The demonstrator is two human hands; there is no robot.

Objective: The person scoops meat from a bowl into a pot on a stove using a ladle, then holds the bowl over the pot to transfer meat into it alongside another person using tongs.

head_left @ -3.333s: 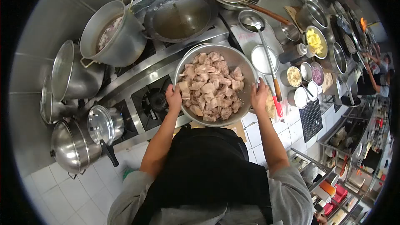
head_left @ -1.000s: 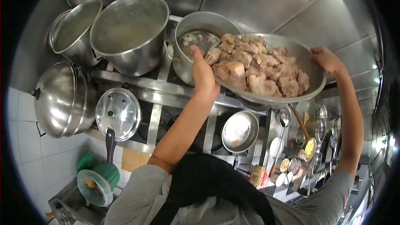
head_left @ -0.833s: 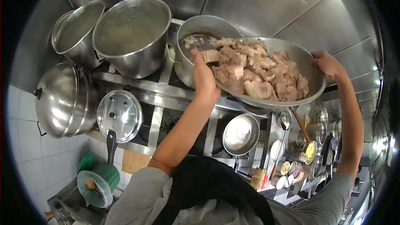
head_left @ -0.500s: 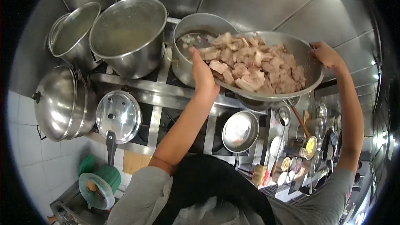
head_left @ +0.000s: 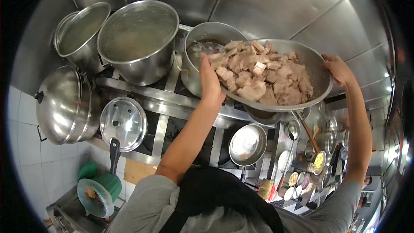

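Stainless wall panels (head_left: 280, 8) run behind the stove (head_left: 160, 133) here, with a row of big pots lined up along its back edge, probably so the tall stuff doesn't get in the way. The wide metal bowl (head_left: 317, 71), heaped with meat chunks (head_left: 250, 77), is up in the air over that back edge, its left side overlapping the mouth of an aluminum pot (head_left: 192, 77) that has liquid inside. Can't tell if the rims touch. Right hand (head_left: 339, 70) has its fingers curled round the far right rim, pretty solid hold. Left hand (head_left: 210, 80) is up against the near left side with its visible fingers stretched out, but whatever's tucked underneath is hidden, so no idea how tight that is. I'd guess the wide spread is for balance, since that's a hefty pile. Closer to the front edge there's a frying pan (head_left: 248, 144), and a lidded pan (head_left: 123, 125) off left.
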